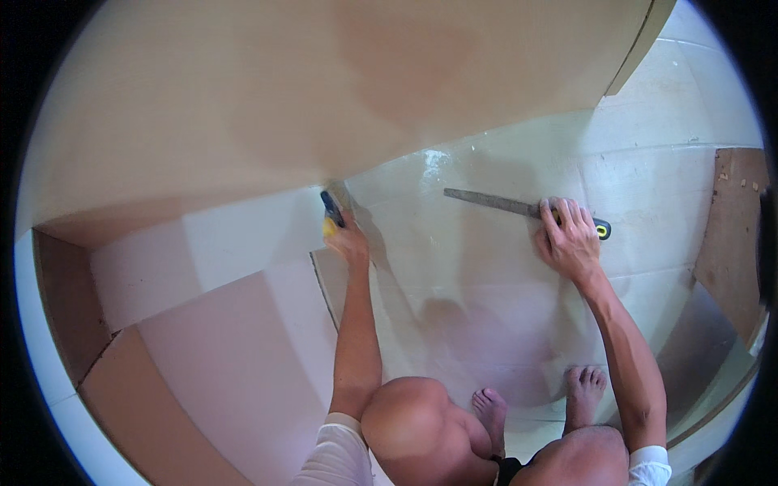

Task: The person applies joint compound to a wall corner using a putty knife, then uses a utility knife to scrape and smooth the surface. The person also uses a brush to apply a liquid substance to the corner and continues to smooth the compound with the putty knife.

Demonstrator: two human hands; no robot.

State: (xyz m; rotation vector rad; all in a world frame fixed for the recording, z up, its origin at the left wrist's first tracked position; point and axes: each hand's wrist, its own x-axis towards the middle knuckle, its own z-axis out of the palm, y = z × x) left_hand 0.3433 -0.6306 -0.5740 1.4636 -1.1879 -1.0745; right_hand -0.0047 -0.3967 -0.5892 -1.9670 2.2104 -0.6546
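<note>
My right hand (571, 243) is closed around the black-and-yellow handle of a long, flat grey tool that looks like a file (490, 200). It lies low over the pale tiled floor, its narrow blade pointing left. My left hand (349, 241) grips a small dark-and-yellow hand tool (332, 209), whose kind I cannot make out. That tool is close to the lower edge of a large tan wooden panel (267, 105), near a corner of the boards. The fingers of my left hand partly hide it.
At the left is an open wooden box-like frame with a brown side board (154, 397) and a pale inside panel (235, 348). Another brown board (733, 235) stands at the right. My bare feet (585, 393) are on the tiles (502, 324). White specks dot the floor beside the panel.
</note>
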